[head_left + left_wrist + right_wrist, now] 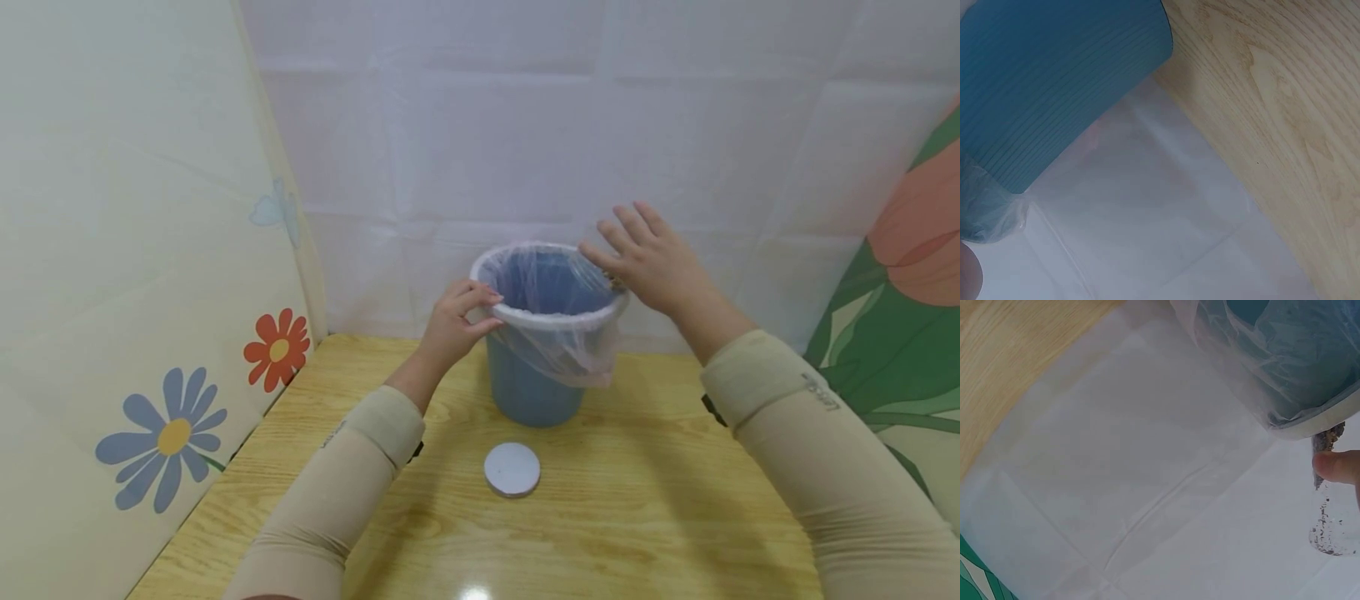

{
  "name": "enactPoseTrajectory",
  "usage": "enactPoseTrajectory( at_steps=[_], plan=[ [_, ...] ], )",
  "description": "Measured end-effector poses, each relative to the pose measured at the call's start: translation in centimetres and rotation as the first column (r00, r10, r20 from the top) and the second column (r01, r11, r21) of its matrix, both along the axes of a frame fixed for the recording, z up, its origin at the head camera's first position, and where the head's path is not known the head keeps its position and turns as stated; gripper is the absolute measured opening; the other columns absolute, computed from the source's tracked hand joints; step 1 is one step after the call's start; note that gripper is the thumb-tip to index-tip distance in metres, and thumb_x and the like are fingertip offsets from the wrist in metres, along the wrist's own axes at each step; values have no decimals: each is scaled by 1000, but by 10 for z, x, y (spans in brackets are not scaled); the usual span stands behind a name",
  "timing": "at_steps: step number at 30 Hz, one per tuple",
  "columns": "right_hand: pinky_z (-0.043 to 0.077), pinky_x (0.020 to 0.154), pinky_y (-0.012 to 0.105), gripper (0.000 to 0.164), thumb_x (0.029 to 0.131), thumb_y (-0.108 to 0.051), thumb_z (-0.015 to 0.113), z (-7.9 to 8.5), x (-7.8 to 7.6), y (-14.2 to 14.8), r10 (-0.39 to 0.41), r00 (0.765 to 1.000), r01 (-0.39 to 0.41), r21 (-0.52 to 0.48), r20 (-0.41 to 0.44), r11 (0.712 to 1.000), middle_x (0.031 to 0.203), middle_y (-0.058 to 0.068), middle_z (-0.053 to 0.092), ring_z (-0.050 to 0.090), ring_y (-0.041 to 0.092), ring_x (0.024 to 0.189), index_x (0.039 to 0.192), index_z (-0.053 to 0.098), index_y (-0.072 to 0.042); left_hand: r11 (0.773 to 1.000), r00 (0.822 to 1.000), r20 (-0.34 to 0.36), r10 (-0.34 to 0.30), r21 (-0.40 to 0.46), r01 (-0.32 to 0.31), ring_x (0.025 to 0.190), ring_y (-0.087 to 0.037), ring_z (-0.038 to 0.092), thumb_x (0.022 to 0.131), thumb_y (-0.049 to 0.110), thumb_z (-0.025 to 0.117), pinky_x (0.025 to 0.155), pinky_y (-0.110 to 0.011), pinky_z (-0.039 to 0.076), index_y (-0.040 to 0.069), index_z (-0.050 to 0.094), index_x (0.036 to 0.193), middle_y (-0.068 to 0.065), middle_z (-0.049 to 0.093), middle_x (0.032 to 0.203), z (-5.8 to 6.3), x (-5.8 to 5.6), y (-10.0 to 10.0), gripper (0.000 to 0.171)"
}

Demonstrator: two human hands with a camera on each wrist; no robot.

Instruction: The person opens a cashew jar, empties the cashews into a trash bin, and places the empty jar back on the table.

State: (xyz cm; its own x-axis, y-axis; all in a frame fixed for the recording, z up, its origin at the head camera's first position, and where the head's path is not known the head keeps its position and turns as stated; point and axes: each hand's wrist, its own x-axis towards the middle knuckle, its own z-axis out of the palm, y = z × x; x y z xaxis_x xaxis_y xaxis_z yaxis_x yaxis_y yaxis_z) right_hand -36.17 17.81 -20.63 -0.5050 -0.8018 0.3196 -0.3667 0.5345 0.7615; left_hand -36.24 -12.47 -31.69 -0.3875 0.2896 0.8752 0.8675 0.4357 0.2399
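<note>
A blue bin (532,396) with a white rim stands on the table, lined with a thin clear bag (581,358) folded over the rim. My left hand (459,318) pinches the rim at its left side, thumb outside and fingers on top. At the right side of the rim, my right hand (651,260) holds a clear container (1325,534), tipped with its mouth end at the bin. Dark brown crumbs (1329,436) gather near that end, and specks cling inside its wall. The right thumb (1338,465) lies along it.
A round white lid-like disc (512,468) lies on the wood-grain table (637,500) in front of the bin. White cloth (450,150) hangs close behind. Flower-printed panels (142,275) flank the left and right sides.
</note>
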Motion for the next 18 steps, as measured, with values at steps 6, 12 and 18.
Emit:
enactPoseTrajectory(
  at_steps=[6,12,18],
  plan=[
    [7,110,52,70,79,-17,71,-2,-1,2,23,1000,-23,-1,-14,1000,138,16,37,25,40,130,140,36,-23,1000,1000,-5,0,9,0,95,-23,54,67,9,80,86,-32,45,3,70,94,-9,62,97,-1,-1,0,29],
    [8,110,52,69,80,-27,70,-2,0,2,22,1000,-22,-12,-10,1000,139,17,37,25,40,130,140,36,-23,1000,1000,-10,-3,16,3,95,-23,54,66,8,80,86,-32,45,0,69,92,-10,62,96,0,0,1,29],
    [3,110,52,69,82,-22,68,-2,1,1,-20,998,23,-51,53,998,141,17,33,22,40,131,141,33,-23,1000,1000,-9,-2,15,2,95,-24,54,66,8,80,86,-33,45,0,69,92,-10,62,96,0,1,1,30]
  ],
)
